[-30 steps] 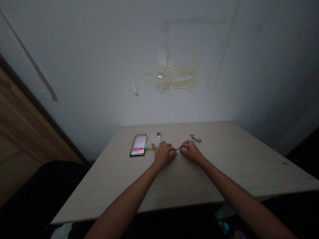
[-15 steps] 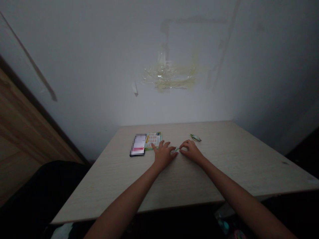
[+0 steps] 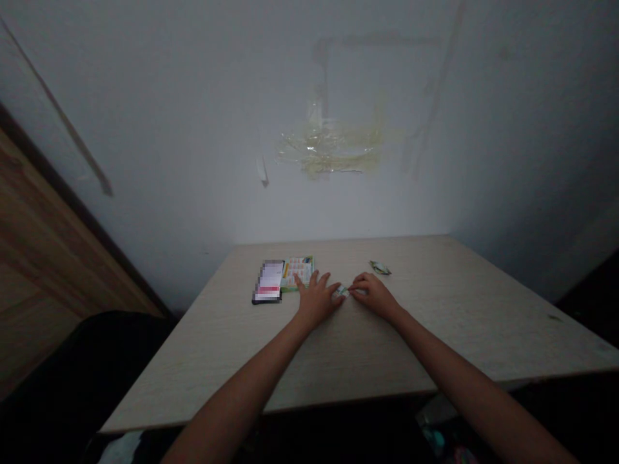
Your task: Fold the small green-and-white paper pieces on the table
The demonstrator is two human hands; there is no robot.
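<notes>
A small piece of folded paper (image 3: 343, 290), white with green print, lies low over the table between my two hands. My left hand (image 3: 316, 303) pins its left end between thumb and index finger, while the other fingers spread out toward a printed leaflet (image 3: 297, 269). At the paper's right end, my right hand (image 3: 373, 294) is closed in a pinch with its fingers curled. The fingertips cover parts of the paper, so its full shape is hidden. Just beyond my right hand rests another folded paper piece (image 3: 380, 267), pointed at its ends.
A phone (image 3: 267, 283) with a blurred screen lies left of the leaflet, overlapping its edge. The pale wooden table (image 3: 425, 348) meets a wall with peeling tape (image 3: 338, 151). A dark, rounded shape (image 3: 91, 361) stands at the left, beside wooden boards.
My right hand has shifted very slightly right, and a little more of the paper shows between the hands. My left hand, the phone and the leaflet stay in place.
</notes>
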